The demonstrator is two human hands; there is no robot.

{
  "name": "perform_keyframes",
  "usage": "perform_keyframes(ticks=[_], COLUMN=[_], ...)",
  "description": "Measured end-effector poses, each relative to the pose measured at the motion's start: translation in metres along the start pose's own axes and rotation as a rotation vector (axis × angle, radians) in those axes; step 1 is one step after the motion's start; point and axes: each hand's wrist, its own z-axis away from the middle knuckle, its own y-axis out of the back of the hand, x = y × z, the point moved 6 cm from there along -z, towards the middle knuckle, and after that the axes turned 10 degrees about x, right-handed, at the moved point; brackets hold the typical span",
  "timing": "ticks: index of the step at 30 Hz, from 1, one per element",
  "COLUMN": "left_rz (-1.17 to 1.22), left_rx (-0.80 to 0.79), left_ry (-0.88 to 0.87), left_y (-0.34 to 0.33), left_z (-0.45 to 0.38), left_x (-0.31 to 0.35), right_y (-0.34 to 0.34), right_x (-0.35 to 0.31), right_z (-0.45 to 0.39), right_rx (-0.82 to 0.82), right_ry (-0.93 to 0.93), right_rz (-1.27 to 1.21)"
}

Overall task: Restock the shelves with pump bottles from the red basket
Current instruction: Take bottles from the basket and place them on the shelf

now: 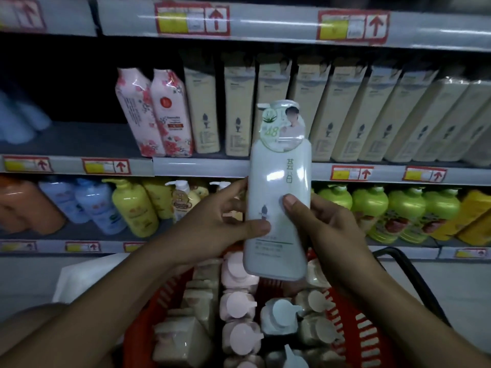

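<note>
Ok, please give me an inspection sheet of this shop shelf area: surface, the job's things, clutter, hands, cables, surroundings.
Surface: grey metal shelves with red-framed price tags, stocked.
Job's things: pale green plastic pump bottle held upright in front of the shelves; red plastic basket below, holding pink, beige and pale blue pump bottles.
Clutter: white sheet left of the basket, kind unclear.
Hands: left hand and right hand both grip the pale green bottle.
Cables: nothing seen.
Surroundings: beige bottles and pink floral bottles on the middle shelf; yellow and green bottles below.
</note>
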Motion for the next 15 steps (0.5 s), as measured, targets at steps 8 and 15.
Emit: perform_keyframes(ticks=[8,15], left_rz=[0.079,0.121], left_rx=[0.259,0.317], left_ry=[-0.117,-0.287], left_y=[0.044,0.082], left_z=[0.031,0.032], left_x=[0.064,0.132], right_y=[-0.030,-0.056], right_x=[-0.073,-0.150], right_z=[0.015,0.007], right_rx=[0.044,0.033], right_ry=[0.159,0.350], right_rz=[-0.006,0.023])
